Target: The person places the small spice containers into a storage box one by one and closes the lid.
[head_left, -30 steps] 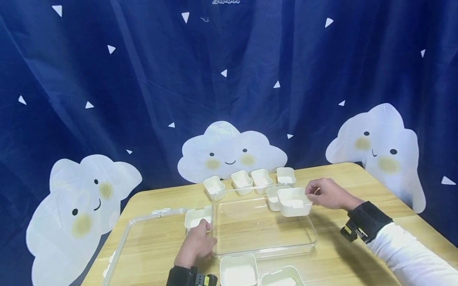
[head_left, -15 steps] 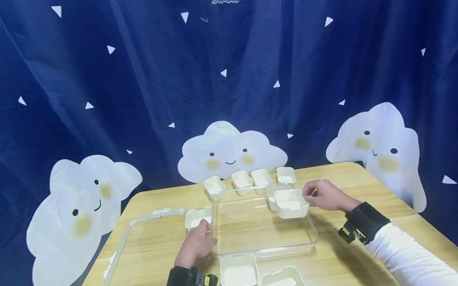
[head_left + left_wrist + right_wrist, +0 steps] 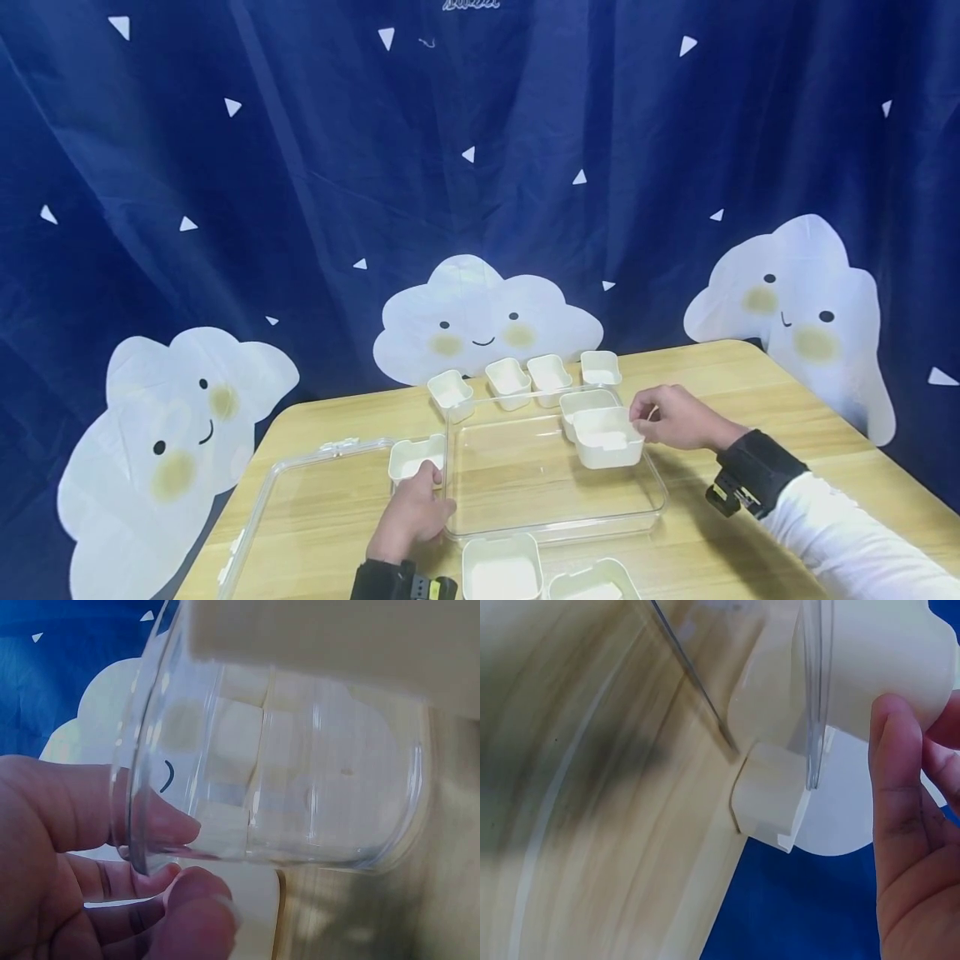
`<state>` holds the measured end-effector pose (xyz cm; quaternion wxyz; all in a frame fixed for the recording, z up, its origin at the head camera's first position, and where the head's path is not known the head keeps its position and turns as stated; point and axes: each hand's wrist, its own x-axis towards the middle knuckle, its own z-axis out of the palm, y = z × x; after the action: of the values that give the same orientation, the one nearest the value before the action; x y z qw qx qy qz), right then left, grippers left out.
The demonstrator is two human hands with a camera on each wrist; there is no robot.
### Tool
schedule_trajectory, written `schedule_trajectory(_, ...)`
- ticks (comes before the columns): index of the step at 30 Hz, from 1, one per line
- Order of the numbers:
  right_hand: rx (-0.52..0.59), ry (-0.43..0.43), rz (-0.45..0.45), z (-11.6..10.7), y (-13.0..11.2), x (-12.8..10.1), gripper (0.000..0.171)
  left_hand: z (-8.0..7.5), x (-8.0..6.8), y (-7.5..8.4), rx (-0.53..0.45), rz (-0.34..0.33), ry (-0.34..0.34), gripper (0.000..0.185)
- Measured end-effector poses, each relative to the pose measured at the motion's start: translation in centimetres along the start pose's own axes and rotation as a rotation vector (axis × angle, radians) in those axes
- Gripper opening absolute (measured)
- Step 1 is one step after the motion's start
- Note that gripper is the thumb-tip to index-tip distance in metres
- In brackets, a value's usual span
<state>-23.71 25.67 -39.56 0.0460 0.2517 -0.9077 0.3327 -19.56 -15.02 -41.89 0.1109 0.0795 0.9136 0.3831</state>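
Observation:
A large clear plastic box [image 3: 525,492] sits mid-table. My left hand [image 3: 414,512] grips its left wall; in the left wrist view the thumb [image 3: 169,817] lies over the rim with the fingers on the other side. My right hand [image 3: 678,417] pinches the right rim of a small cream bin [image 3: 609,454], held over the box's right part. In the right wrist view that bin [image 3: 889,664] is between thumb and fingers, whose tips are partly hidden. Another cream bin [image 3: 581,404] is just behind it, in the box's back right corner.
Several cream bins, one of them a bin [image 3: 507,382], line the table's back edge. Beside my left hand stands another bin [image 3: 408,454]. Two more, a square bin [image 3: 501,571] and its neighbour [image 3: 592,583], are in front. A clear lid [image 3: 262,500] lies left.
My right hand has shifted a little left and toward me, lowering the held bin slightly. The left hand and the clear box stay in place.

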Motion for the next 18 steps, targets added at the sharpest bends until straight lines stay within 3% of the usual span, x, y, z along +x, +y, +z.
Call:
schedule_trajectory(11, -0.043, 0.016, -0.021, 0.8, 0.1, -0.1, 0.016, 0.1, 0.2, 0.0, 0.022, -0.009, 0.005, 0.033)
schedule_trajectory(18, -0.071, 0.023, -0.019, 1.1, 0.5, -0.1, 0.017, 0.0, 0.0, 0.0, 0.013, 0.025, -0.003, 0.031)
